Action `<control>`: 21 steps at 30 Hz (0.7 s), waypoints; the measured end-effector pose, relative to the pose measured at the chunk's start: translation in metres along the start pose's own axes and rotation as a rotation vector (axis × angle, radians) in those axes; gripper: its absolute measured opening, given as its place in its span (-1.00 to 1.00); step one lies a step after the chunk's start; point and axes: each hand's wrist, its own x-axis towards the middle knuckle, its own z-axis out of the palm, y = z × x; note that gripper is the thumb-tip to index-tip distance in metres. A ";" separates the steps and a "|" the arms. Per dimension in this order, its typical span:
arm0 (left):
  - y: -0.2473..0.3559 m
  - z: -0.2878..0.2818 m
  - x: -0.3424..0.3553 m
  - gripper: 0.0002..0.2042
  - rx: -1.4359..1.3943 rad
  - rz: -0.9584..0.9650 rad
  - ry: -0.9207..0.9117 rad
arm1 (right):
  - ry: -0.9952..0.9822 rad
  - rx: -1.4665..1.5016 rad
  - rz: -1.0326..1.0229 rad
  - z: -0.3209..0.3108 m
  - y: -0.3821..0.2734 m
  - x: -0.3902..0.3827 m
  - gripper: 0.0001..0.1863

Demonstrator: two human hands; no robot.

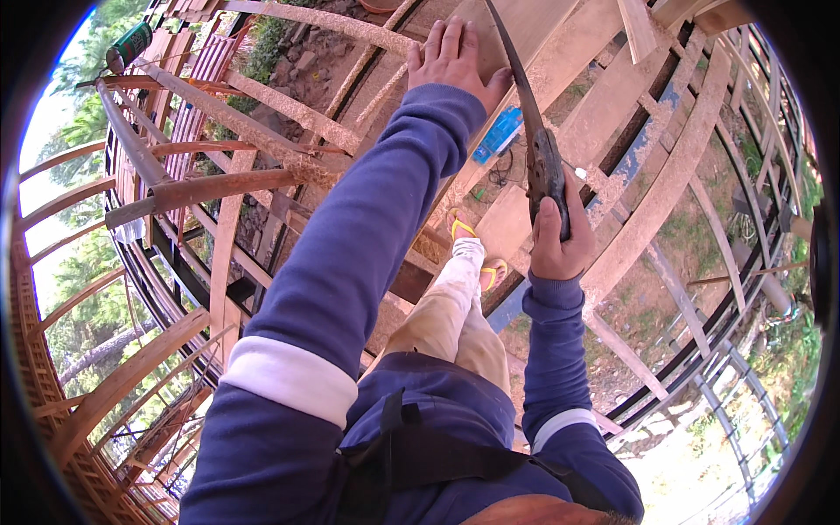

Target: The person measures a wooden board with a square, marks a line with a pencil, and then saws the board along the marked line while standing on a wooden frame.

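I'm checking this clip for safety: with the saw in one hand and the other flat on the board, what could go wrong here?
1. The left hand lies flat on the plank right beside the saw blade; a slip could cut the thumb.
2. The right hand works the handsaw alone, so a jammed blade could jerk sideways.
3. The person stands on open beams with ground visible below; a misstep in the yellow sandals could mean a fall.

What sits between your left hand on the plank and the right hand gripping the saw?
Only the saw blade, rising from the right hand past the left hand on the plank, in the head view.
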 end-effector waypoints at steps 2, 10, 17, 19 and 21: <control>0.002 -0.001 0.001 -0.18 -0.008 0.000 0.001 | -0.013 0.009 0.022 0.005 -0.005 0.011 -0.53; 0.002 -0.004 0.003 -0.19 0.002 -0.005 -0.015 | -0.020 -0.007 -0.025 -0.002 0.000 -0.002 -0.54; 0.002 -0.005 0.003 -0.20 -0.021 -0.005 -0.010 | -0.040 -0.014 0.029 -0.002 -0.005 0.006 -0.54; 0.003 -0.006 0.002 -0.20 -0.022 -0.009 -0.015 | -0.030 -0.013 0.037 -0.004 -0.006 -0.001 -0.54; 0.004 -0.010 0.003 -0.21 -0.034 -0.010 -0.012 | -0.026 -0.038 0.037 -0.001 -0.007 -0.002 -0.53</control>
